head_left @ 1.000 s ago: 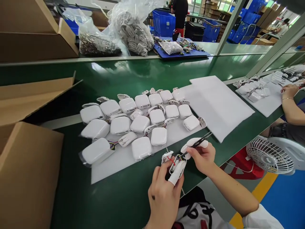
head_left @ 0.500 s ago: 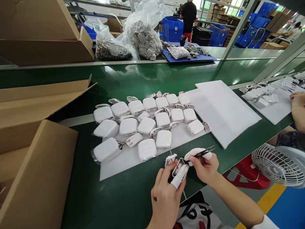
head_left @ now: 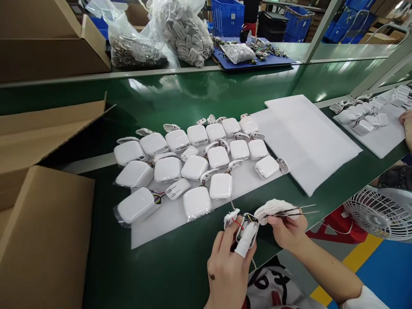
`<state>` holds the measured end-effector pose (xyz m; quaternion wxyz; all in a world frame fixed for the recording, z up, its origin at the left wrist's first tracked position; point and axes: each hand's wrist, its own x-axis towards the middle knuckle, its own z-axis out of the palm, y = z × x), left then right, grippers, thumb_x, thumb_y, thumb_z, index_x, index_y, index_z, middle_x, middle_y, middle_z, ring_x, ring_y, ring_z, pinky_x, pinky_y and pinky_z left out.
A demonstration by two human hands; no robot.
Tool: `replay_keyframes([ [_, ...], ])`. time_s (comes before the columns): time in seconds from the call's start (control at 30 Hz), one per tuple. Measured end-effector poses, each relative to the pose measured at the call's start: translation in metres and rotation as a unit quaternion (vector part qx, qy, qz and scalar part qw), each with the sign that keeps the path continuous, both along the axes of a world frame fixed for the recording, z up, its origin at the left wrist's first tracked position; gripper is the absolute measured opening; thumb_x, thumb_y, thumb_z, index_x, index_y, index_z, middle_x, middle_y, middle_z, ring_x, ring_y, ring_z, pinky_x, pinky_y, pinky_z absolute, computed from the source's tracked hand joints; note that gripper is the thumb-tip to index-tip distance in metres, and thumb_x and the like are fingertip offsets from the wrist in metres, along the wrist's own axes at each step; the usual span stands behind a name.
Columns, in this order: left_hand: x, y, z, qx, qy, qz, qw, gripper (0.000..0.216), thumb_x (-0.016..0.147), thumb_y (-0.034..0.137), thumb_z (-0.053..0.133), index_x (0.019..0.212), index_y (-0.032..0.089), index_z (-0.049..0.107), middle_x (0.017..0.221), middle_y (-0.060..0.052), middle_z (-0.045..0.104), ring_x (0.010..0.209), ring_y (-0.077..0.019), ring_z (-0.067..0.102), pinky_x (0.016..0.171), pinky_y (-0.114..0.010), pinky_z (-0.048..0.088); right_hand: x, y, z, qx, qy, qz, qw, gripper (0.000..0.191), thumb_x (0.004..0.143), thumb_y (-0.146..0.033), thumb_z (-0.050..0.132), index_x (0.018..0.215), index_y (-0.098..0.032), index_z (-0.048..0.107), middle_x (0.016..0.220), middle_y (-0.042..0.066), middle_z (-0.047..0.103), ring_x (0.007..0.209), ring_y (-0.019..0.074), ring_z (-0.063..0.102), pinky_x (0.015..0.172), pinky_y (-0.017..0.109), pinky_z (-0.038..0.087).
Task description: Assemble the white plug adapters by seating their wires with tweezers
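My left hand (head_left: 230,264) is closed around a small open white plastic housing (head_left: 248,223), with coloured wires showing inside it. A red wire runs from it to a small white plastic piece (head_left: 231,218) by the fingertips. White covers sit on some fingers of both hands. To the right of the housing, my right hand (head_left: 288,227) grips thin metal tweezers (head_left: 305,210); their two prongs stick out to the right, slightly apart. The right fingertips are near the housing, apart from it. Several rounded white plastic cases (head_left: 197,201) in clear film lie beyond my hands.
The cases rest on a white foam sheet (head_left: 152,234); more sheets (head_left: 312,141) lie to the right. An open cardboard box (head_left: 54,231) stands at left. Bags of parts (head_left: 180,34) line the back ledge. Another person's hand (head_left: 407,122) and a fan (head_left: 383,212) are at right.
My right hand has moved right, away from the housing, and the tweezers now point more to the right with prongs apart. My left hand keeps the housing. The view has tilted down.
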<state>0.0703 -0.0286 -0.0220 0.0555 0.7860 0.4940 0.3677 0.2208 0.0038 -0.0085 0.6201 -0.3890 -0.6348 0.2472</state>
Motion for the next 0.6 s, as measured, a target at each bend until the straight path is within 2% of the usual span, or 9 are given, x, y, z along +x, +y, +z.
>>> replay_keyframes([
  [0.23, 0.001, -0.001, 0.002, -0.013, -0.012, -0.008, 1.000, 0.026, 0.079, 0.010, 0.060, 0.103, 0.018, 0.065, 0.100, -0.010, 0.064, 0.082, -0.0205, 0.058, 0.069, -0.029, 0.046, -0.003, 0.000, -0.011, -0.037, 0.010, -0.057, 0.998, 0.008, 0.086, -0.018, 0.058, 0.090, -0.019, 0.065, 0.070, 0.003, 0.069, 0.053, 0.0142, 0.063, 0.048, 0.023, 0.052],
  [0.3, 0.002, -0.001, 0.002, -0.022, -0.015, -0.002, 1.000, 0.020, 0.080, 0.012, 0.059, 0.099, 0.018, 0.066, 0.099, -0.010, 0.064, 0.079, -0.0193, 0.056, 0.066, -0.028, 0.044, -0.003, 0.000, -0.012, -0.022, 0.030, -0.059, 0.998, 0.008, 0.087, -0.021, 0.058, 0.090, -0.020, 0.065, 0.070, 0.003, 0.069, 0.056, 0.0153, 0.064, 0.050, 0.024, 0.053],
  [0.43, 0.003, -0.001, 0.003, -0.029, -0.019, 0.007, 0.999, 0.015, 0.083, 0.015, 0.056, 0.093, 0.018, 0.067, 0.097, -0.009, 0.064, 0.076, -0.0182, 0.054, 0.062, -0.027, 0.043, -0.006, 0.003, -0.005, -0.007, 0.031, -0.016, 0.999, 0.010, 0.088, -0.024, 0.057, 0.092, -0.022, 0.065, 0.075, 0.005, 0.069, 0.066, 0.0180, 0.067, 0.058, 0.028, 0.056],
  [0.6, 0.002, 0.000, 0.006, -0.032, -0.004, 0.002, 0.999, 0.016, 0.085, 0.015, 0.054, 0.093, 0.016, 0.067, 0.098, -0.009, 0.064, 0.076, -0.0186, 0.053, 0.059, -0.026, 0.041, -0.008, 0.009, 0.003, -0.012, 0.002, 0.024, 1.000, 0.014, 0.090, -0.028, 0.054, 0.087, -0.020, 0.066, 0.070, 0.005, 0.068, 0.064, 0.0184, 0.066, 0.056, 0.029, 0.054],
])
